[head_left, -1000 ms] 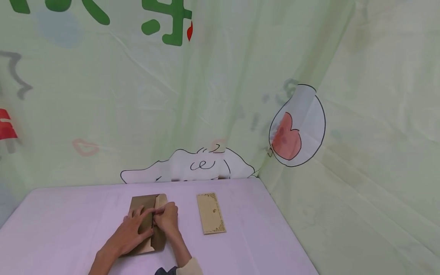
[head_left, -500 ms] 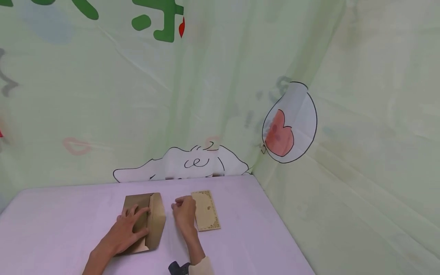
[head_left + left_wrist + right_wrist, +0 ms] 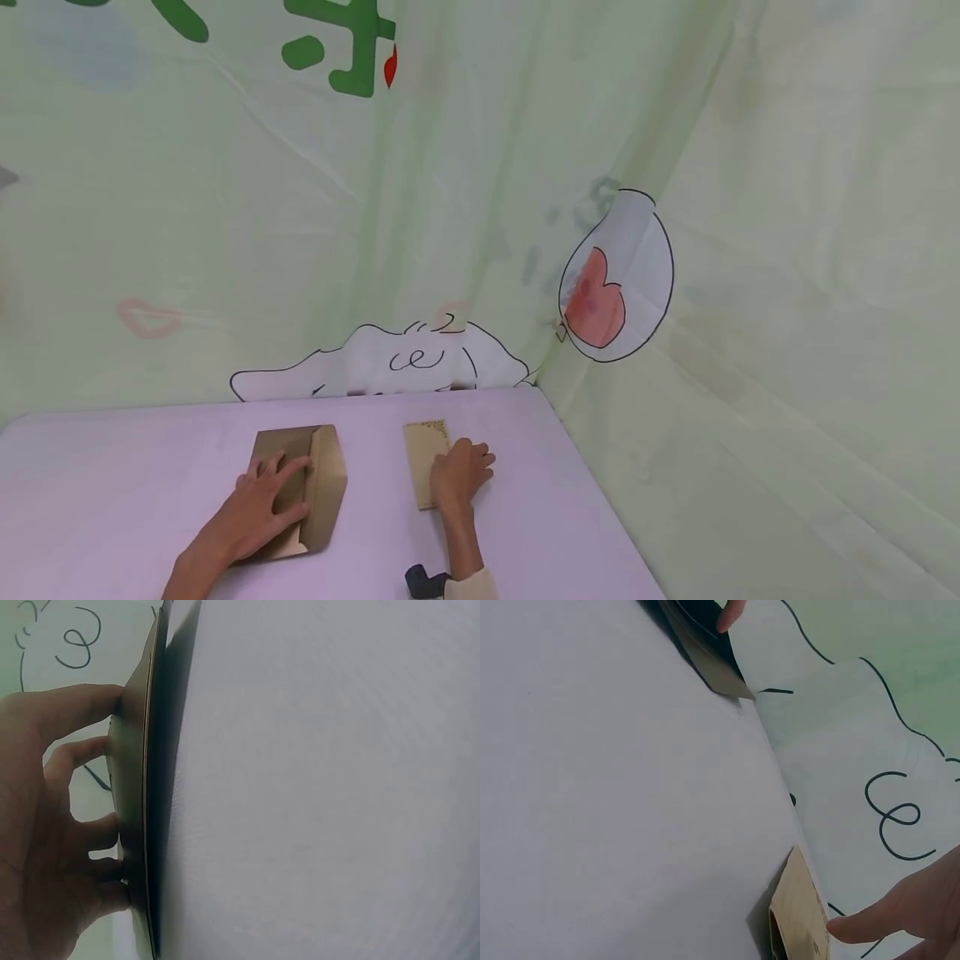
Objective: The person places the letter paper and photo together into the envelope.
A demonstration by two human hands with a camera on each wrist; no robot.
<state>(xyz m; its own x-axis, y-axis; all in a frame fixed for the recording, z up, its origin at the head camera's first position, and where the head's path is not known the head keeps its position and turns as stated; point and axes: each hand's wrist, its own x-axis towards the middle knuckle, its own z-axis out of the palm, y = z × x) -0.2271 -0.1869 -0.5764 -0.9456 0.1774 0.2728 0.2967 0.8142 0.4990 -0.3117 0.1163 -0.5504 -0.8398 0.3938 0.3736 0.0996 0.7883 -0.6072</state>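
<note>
A brown-gold envelope [image 3: 327, 492] lies on the table at the left, its flap spread out to the right. Spread fingers of my left hand [image 3: 247, 515] rest on its body beside the flap; the left wrist view shows the fingertips touching the envelope [image 3: 133, 761]. To the right lies a cream card [image 3: 418, 454] with brown ornamental corners. My right hand [image 3: 459, 475] is over its right side, thumb toward the card and the other fingers beyond its right edge. From the right wrist, the card [image 3: 801, 907] looks folded, with my thumb [image 3: 870, 921] at its printed face.
The table [image 3: 375, 533] has a pale lilac cover. A light green curtain [image 3: 225, 208] with drawings hangs behind it and along the right side. A dark device [image 3: 425, 582] sits at the right wrist by a cream sleeve [image 3: 472, 585].
My right hand has left the envelope flap and moved right to the card. The flap now lies spread out. The left hand stays on the envelope, while the head view has shifted slightly right.
</note>
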